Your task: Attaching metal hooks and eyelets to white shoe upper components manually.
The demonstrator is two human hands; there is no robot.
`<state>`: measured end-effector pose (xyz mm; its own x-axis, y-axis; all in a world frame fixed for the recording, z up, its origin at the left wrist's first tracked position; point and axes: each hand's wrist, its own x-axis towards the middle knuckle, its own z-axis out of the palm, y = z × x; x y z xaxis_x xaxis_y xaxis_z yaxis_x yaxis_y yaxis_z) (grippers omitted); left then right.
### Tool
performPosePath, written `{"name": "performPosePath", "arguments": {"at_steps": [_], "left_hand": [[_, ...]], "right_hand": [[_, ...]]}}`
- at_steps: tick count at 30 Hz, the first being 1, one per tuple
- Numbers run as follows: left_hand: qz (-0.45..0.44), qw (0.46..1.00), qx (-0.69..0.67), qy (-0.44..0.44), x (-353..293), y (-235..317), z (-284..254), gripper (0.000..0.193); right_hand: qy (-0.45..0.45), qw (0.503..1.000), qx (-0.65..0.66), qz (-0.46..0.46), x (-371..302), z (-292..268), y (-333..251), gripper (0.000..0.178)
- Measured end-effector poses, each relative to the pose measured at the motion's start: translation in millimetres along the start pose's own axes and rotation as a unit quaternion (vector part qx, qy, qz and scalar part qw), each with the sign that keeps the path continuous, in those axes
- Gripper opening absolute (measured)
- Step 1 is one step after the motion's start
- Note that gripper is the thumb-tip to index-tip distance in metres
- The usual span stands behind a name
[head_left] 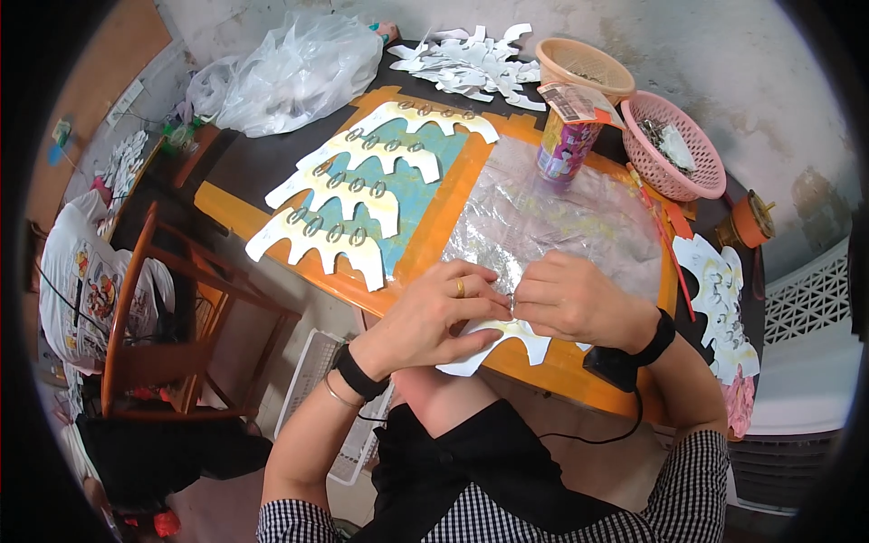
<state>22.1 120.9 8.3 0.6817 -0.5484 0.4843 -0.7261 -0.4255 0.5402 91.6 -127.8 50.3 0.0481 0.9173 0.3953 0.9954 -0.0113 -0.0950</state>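
Observation:
A white scalloped card piece (471, 357) with yellowish smears lies at the table's near edge. My left hand (444, 312) is closed on it, thumb along its upper surface and fingers at its far edge. My right hand (566, 294) pinches beside the left fingertips. A small shiny bit shows between the hands, but the fingers hide most of it and I cannot make out its kind. Left of my hands, several like card pieces (330, 244) lie in overlapping rows on a teal sheet (421, 204), each bearing a row of metal rings or clips (359, 237).
Plain white pieces (466, 63) are heaped at the back. A purple can (568, 149), a tan basket (593, 63) and a pink basket (697, 181) of metal bits stand right. More card pieces (720, 308) lie at the right edge. A plastic bag (303, 77) and wooden chair (149, 308) are left.

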Motion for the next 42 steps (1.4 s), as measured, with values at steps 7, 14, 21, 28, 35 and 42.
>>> {"name": "performPosePath", "arguments": {"at_steps": [7,14,21,28,35,42], "left_hand": [[-0.002,1.0,0.004,0.006,0,0,-1,0.027],[-0.004,1.0,0.004,0.008,-1,-1,-1,0.026],[0.009,1.0,0.016,0.008,0,0,1,0.025],[0.023,0.999,0.046,0.008,-1,2,2,0.028],[0.043,0.996,0.084,0.001,-1,7,2,0.032],[0.05,0.994,0.099,-0.01,1,9,0,0.034]], "right_hand": [[-0.021,0.999,-0.027,-0.001,2,-2,-2,0.016],[-0.04,0.999,-0.033,0.001,4,-4,-3,0.013],[-0.062,0.997,-0.013,0.034,-1,-10,-10,0.013],[-0.062,0.994,0.003,0.088,-10,-15,-24,0.021],[-0.016,0.993,-0.001,0.115,-19,-7,-28,0.024],[0.03,0.99,0.008,0.134,-28,-4,-23,0.025]]}}
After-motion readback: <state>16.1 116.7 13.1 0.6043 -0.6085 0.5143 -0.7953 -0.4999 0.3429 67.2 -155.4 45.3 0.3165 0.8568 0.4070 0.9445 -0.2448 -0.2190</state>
